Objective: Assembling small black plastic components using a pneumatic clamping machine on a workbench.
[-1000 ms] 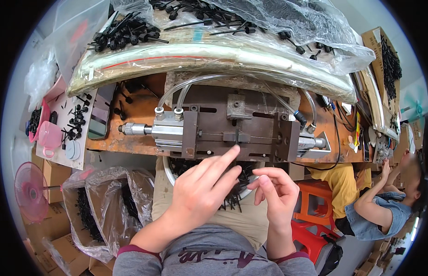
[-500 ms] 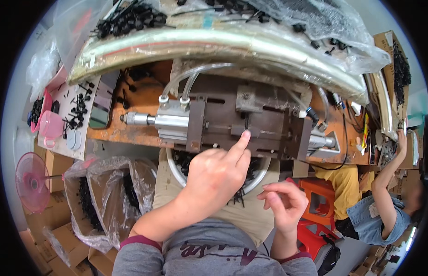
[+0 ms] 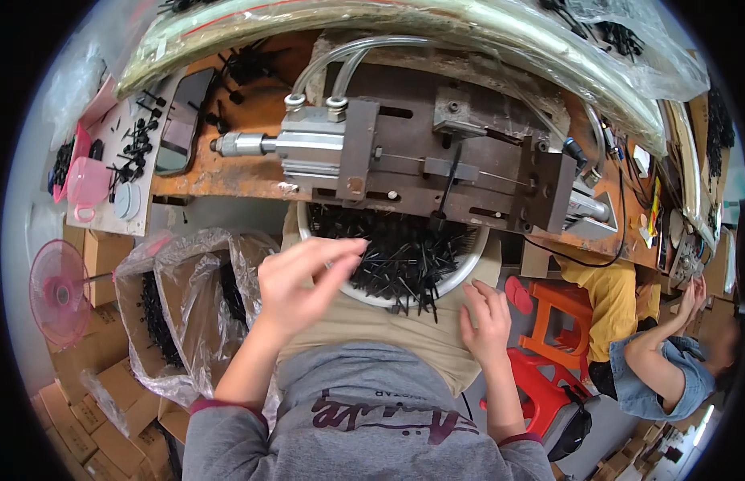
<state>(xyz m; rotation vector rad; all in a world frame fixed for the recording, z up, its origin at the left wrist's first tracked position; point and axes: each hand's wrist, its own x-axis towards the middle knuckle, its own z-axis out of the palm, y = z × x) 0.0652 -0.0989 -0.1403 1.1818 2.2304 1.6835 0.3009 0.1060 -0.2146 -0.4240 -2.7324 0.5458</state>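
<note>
My left hand (image 3: pixel 302 279) hovers over the left rim of a white basin (image 3: pixel 469 268) on my lap. Its thumb and forefinger are apart, with nothing seen between them. Many thin black plastic parts (image 3: pixel 404 260) with long stems fill the basin. My right hand (image 3: pixel 487 319) is by the basin's right rim, fingers loosely bent and apart, holding nothing visible. Beyond the basin, a dark metal fixture (image 3: pixel 420 132) has an air cylinder (image 3: pixel 310 152) at each side. One black stemmed part (image 3: pixel 452 180) lies across its middle block, its thick end toward me.
A phone (image 3: pixel 180 124) and loose black parts (image 3: pixel 134 152) lie left on the bench. Plastic-lined boxes (image 3: pixel 188 309) and a pink fan (image 3: pixel 61 295) stand below. Clear hoses (image 3: pixel 364 48) arch over the fixture. On the right are a red stool (image 3: pixel 541 393) and a co-worker (image 3: pixel 657 361).
My left hand has drawn back from the fixture's middle to the basin's left side. My right hand has shifted slightly down. The view has tilted, showing more of the basin; the co-worker's arm has lowered.
</note>
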